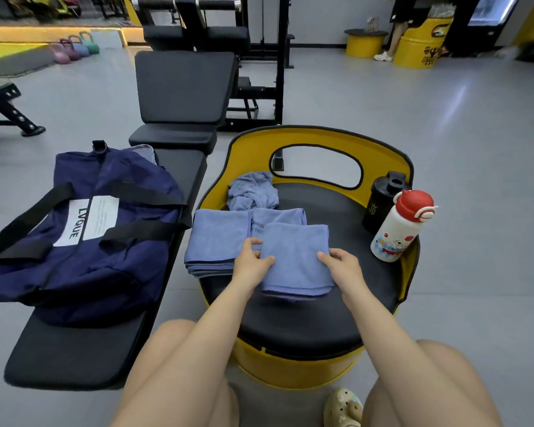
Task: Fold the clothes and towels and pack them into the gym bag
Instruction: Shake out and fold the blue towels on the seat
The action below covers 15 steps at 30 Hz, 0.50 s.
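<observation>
A folded blue towel (295, 257) lies on the black seat of a yellow barrel chair (318, 143). My left hand (252, 263) grips its left edge and my right hand (341, 265) grips its right edge. Beside it to the left sits another folded blue towel (218, 238), and behind it a third one with lettering (275, 218). A crumpled blue cloth (252, 191) lies at the back of the seat. The navy gym bag (84, 232) with black straps rests on a black bench (74, 359) to the left.
A black shaker bottle (381, 200) and a white bottle with a red cap (403, 224) stand at the seat's right side. Gym machines and an inclined bench (182, 87) stand behind. Kettlebells (74, 49) line the far left floor. A person stands at the far right.
</observation>
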Each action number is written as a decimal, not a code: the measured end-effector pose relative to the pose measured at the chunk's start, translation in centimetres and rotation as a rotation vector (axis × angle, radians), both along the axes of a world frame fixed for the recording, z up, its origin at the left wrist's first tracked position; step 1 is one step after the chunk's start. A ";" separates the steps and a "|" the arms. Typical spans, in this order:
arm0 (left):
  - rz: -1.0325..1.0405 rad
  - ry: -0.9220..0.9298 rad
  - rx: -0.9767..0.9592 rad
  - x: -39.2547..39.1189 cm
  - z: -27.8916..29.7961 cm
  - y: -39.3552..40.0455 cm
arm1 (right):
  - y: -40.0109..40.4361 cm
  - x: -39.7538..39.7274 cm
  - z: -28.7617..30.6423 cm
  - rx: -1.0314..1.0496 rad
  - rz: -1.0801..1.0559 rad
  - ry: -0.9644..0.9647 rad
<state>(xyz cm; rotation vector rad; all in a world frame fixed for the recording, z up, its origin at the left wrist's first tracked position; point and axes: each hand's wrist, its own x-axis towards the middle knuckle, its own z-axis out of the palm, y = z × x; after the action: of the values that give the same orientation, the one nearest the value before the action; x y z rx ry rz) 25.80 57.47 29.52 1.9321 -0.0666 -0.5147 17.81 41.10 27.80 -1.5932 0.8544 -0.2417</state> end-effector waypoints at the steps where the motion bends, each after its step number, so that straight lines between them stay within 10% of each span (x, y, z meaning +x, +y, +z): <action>1: -0.012 -0.024 0.020 0.7 0.3 -0.1 | -0.3 0.8 0.3 -0.013 0.013 -0.005; 15: 0.011 -0.180 0.154 10.5 -1.3 -2.8 | -2.6 12.1 -0.8 -0.069 0.074 0.040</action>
<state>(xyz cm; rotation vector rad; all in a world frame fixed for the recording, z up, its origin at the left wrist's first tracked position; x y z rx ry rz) 36.29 54.67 28.25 2.1248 -0.1355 -0.3461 29.89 38.49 26.96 -1.6955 0.8238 -0.1897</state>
